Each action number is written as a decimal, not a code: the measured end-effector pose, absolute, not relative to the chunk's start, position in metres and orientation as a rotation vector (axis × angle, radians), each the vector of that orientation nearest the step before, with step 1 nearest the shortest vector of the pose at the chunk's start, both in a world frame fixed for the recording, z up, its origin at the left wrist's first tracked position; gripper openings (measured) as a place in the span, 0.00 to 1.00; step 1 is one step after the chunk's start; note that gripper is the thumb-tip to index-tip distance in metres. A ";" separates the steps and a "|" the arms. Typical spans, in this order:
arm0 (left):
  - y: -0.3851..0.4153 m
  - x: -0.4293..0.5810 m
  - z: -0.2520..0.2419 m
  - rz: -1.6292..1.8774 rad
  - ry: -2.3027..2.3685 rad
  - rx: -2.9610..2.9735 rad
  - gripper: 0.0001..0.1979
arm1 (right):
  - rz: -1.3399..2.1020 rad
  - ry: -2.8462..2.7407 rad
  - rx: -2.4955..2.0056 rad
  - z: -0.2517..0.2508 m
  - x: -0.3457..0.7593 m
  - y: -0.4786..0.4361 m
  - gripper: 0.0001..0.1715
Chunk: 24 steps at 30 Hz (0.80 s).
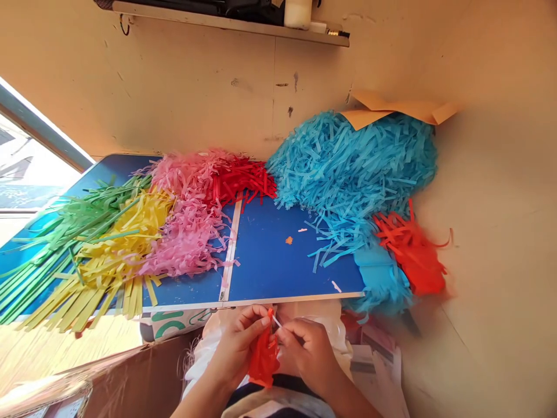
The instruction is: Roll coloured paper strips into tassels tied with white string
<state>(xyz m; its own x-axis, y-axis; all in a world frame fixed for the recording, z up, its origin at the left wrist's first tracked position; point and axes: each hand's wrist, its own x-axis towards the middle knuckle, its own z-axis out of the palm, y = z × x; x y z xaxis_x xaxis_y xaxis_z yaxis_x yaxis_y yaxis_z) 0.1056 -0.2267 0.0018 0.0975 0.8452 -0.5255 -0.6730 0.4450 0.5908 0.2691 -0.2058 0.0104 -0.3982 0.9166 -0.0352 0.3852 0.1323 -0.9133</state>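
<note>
Over my lap, just below the table's front edge, my left hand [243, 342] pinches the top of a bunch of red-orange tissue paper [263, 361] that hangs down between my hands. My right hand [310, 347] is closed on a thin white string [276, 319], which reaches to the top of the bunch. Whether the string is wrapped around the paper is too small to tell. Both hands are close together, with fingertips nearly meeting.
On the blue table [278, 249] lie fringed paper piles: green [93, 209], yellow [126, 232], pink [187, 238], red [243, 180] and light blue [357, 162]. Orange-red fringe [413, 255] sits at the right. Above hangs a shelf [235, 24]; a cardboard box [134, 377] stands lower left.
</note>
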 end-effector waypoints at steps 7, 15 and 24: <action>-0.228 0.109 0.009 1.103 1.239 0.737 0.11 | 1.367 -1.919 -1.264 0.019 0.273 -0.202 0.18; -0.235 0.116 -0.006 0.943 1.615 1.410 0.05 | 1.166 -1.957 -1.256 0.010 0.273 -0.201 0.11; -0.220 0.122 -0.030 0.718 1.421 1.640 0.04 | 1.160 -1.300 -0.834 0.151 0.338 -0.120 0.18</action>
<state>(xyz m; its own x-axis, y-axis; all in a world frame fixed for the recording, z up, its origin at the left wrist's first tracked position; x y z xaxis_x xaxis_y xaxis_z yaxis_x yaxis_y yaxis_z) 0.1225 -0.2203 -0.0296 0.1963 0.9758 -0.0964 0.5013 -0.0154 0.8651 0.3385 -0.1197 0.1505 -0.1009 0.9549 0.2792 -0.1690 0.2601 -0.9507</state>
